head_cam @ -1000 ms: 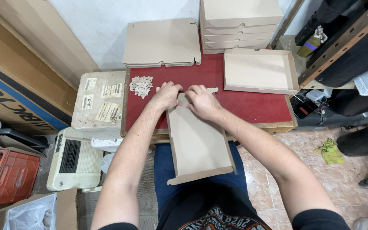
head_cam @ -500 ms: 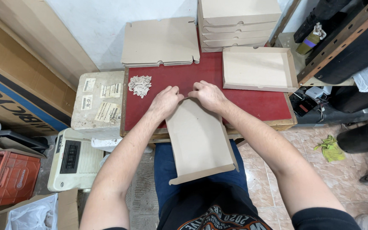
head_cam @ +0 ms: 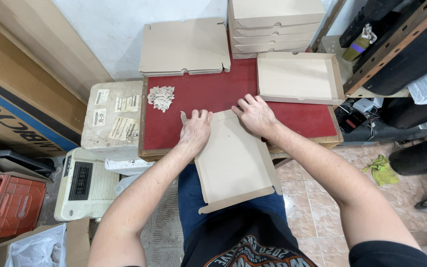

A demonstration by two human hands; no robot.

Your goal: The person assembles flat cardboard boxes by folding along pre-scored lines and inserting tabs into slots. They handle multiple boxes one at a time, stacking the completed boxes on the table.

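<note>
At the near edge of the red table (head_cam: 213, 94), a flat cardboard blank (head_cam: 233, 163) is pressed down, half overhanging the lap. The left hand (head_cam: 195, 131) lies flat and unclenched on its left fold; the right hand (head_cam: 256, 114) is spread on its top corner. A folded tray (head_cam: 300, 78) sits well apart.

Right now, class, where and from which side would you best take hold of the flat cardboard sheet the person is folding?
Probably by its two long side edges, one hand from each side. The cardboard sheet lies flat with its far end on the red table and its near end overhanging the lap, so those edges are free. The left hand and right hand already press its far corners.
</note>
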